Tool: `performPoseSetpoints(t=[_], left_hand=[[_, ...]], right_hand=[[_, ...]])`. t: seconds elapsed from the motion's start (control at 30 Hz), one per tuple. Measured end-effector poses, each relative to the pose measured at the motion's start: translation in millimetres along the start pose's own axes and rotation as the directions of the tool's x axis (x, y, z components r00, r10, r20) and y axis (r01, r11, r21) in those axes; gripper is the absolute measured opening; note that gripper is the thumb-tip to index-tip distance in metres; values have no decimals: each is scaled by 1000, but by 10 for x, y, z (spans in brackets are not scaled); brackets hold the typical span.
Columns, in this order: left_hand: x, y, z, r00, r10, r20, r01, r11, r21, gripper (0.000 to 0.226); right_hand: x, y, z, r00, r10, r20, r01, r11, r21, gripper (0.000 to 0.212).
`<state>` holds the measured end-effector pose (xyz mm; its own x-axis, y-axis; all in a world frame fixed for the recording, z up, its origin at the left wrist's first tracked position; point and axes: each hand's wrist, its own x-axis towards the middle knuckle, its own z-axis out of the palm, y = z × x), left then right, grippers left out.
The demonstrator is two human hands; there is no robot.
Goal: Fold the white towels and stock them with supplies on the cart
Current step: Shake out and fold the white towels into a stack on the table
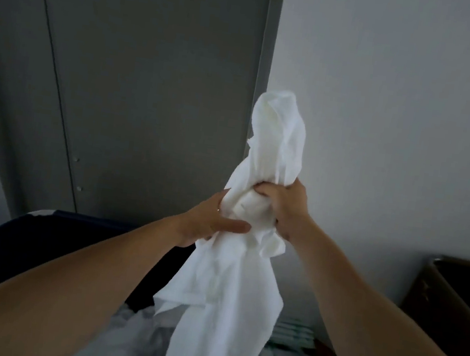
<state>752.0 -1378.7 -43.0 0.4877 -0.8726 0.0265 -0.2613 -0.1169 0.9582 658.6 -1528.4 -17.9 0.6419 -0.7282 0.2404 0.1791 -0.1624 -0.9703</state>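
Here both hands [253, 213] grip a bunched white towel [232, 282] held aloft.

White towel [232, 282] bunched, crumpled, held upright in air, top lobe above, long tail hanging down.

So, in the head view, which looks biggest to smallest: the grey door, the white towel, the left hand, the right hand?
1. grey door, filling much of the left half.
2. white towel, held up by both hands.
3. left hand and right hand: they look alike, so I do not rank them.
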Motion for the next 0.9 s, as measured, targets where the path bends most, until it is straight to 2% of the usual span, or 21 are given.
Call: performPoseSetpoints(t=[0.1, 0.23, 0.3, 0.4, 0.5, 0.57, 0.63, 0.7, 0.77, 0.83, 0.9], left_hand=[[120, 304, 268, 992, 60, -107, -57, 998, 32, 58], [254, 625, 558, 991, 116, -72, -120, 991, -59, 45], [300, 749, 685, 990, 115, -76, -124, 984, -126, 34], [348, 817, 873, 996, 92, -18, -93, 982, -162, 31], [352, 718, 1061, 998, 49, 46, -43, 993, -107, 23], [333, 568, 1215, 993, 73, 89, -69, 997, -42, 24], [281, 376, 1390, 976, 91, 198, -97, 995, 25, 24], [210, 152, 1554, 936, 0, 353, -47, 991, 125, 16], [149, -18, 1680, 888, -176, 424, 77, 968, 240, 14], [103, -93, 1711, 840, -316, 440, 167, 924, 344, 36], [103, -86, 1703, 806, -374, 459, 161, 885, 438, 67]], right_hand=[[-32, -326, -281, 996, -69, -48, 66, 996, -54, 33], [-165, -603, -665, 990, -134, -46, 126, 981, -144, 51], [-247, -716, -888, 987, -154, -53, 142, 973, -182, 49], [-427, -791, -1203, 990, -120, -71, 100, 968, -232, 34], [-609, -787, -1415, 975, -112, -191, 57, 961, -269, 2], [-678, -769, -1528, 940, -158, -302, 78, 962, -261, 14], [-749, -725, -1600, 925, -180, -334, 81, 953, -291, 21], [-847, -574, -1657, 943, -162, -290, 34, 915, -402, 25], [-970, -333, -1757, 966, -97, -241, -47, 847, -530, 22], [-1088, -124, -1903, 970, -34, -240, -122, 788, -604, 19], [-1160, 10, -2042, 971, -6, -240, -149, 769, -622, 18]])
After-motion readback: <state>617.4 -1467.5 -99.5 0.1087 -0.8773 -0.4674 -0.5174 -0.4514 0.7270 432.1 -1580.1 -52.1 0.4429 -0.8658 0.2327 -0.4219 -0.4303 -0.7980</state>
